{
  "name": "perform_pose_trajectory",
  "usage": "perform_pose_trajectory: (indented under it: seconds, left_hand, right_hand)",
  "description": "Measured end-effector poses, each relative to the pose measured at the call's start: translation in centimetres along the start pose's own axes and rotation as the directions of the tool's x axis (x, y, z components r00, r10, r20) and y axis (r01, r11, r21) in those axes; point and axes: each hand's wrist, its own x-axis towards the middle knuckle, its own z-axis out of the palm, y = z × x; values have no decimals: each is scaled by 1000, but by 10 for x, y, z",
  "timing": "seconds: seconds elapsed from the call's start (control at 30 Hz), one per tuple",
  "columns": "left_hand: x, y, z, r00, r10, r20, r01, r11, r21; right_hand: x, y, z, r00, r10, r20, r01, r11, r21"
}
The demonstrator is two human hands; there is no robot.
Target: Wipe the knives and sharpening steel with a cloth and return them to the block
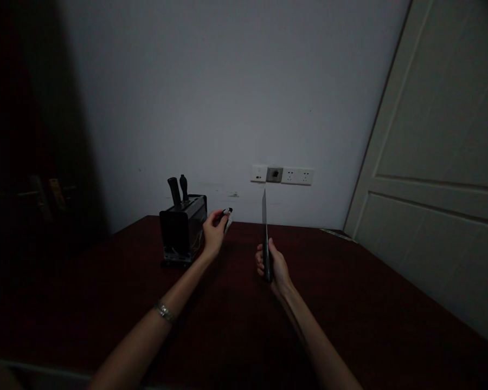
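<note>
Dark bench (390, 303). Near its far edge: knife block (183, 230), two handles (178, 189) in it. Right hand (274, 265): grip clenched on knife (264, 216), blade upright above mid-bench. Left hand (214, 234): grip pinching small black-and-white item (226, 215) beside the block's top. Judgement: keep blade vertical, edge off the left wrist. No legible writing; too dim.

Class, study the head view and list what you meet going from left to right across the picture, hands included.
knife block → left hand pinching a small black-and-white item → right hand gripping an upright knife → white door
</note>
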Motion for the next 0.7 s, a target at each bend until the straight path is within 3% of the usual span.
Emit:
perform_pose_trajectory:
  seconds: [0.23,0.4,0.53,0.7]
  left_hand:
    - [0,3,-4,999,16,-29,-15,1000,5]
    - [-3,13,-9,985,169,38,-172,980,97]
    - [-9,30,-8,920,330,211,-360,925,120]
    - [-8,46,7,792,478,379,-551,828,106]
  right_hand:
    - [2,2,-1,985,-157,-70,135,959,-247]
    - [0,5,4,982,-160,-103,114,927,-357]
    - [-2,8,5,976,-195,-94,140,899,-415]
    - [-1,13,1,975,-204,-83,146,880,-453]
